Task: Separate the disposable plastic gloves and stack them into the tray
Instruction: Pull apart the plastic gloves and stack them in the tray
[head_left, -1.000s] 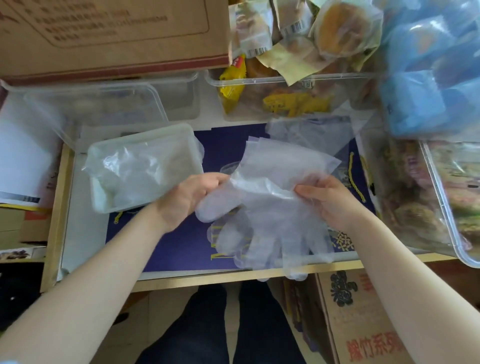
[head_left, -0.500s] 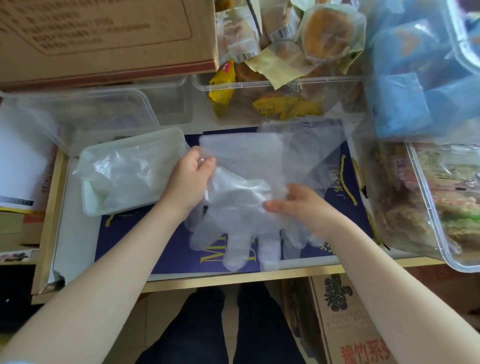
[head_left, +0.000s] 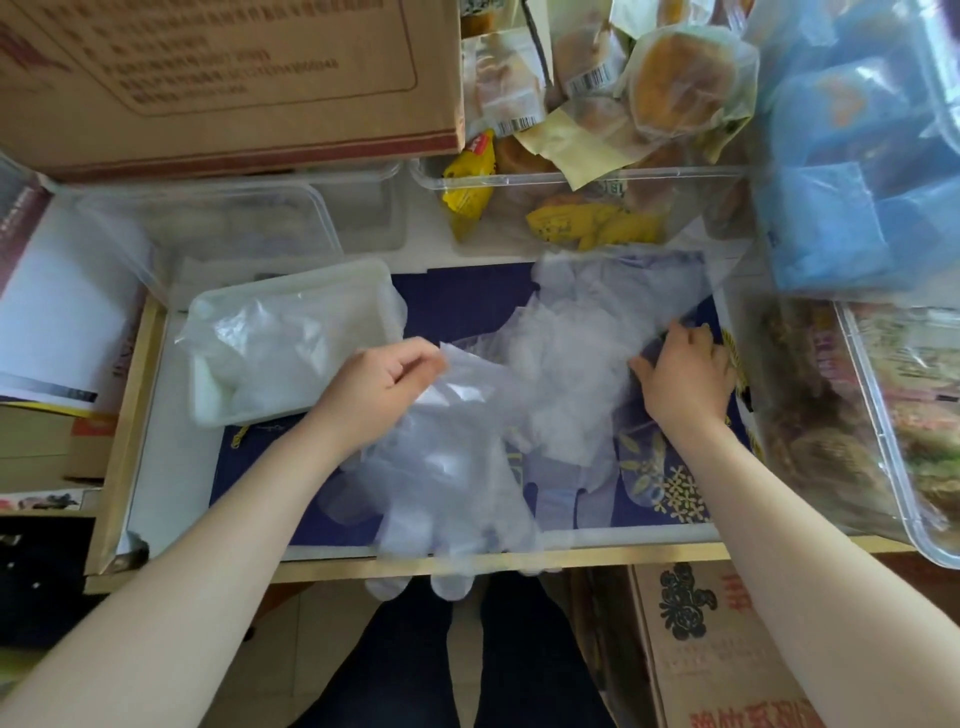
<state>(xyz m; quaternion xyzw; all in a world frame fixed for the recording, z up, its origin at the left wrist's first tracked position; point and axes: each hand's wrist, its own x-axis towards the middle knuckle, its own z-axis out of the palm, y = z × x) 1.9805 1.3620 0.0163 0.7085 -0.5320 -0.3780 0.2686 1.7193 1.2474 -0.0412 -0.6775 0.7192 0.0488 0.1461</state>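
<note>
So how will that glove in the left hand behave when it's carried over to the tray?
Probably floppy: the glove drapes limp from the left hand, fingers dangling over the table edge. Likely very light, being thin see-through film. It may cling to the pile under the right hand.

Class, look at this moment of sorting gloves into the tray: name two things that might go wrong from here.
1. The glove pinched by the left hand hangs over the table's front edge; it may slip to the floor.
2. The right hand holds down the thin, clingy pile; several gloves might lift together.
</note>
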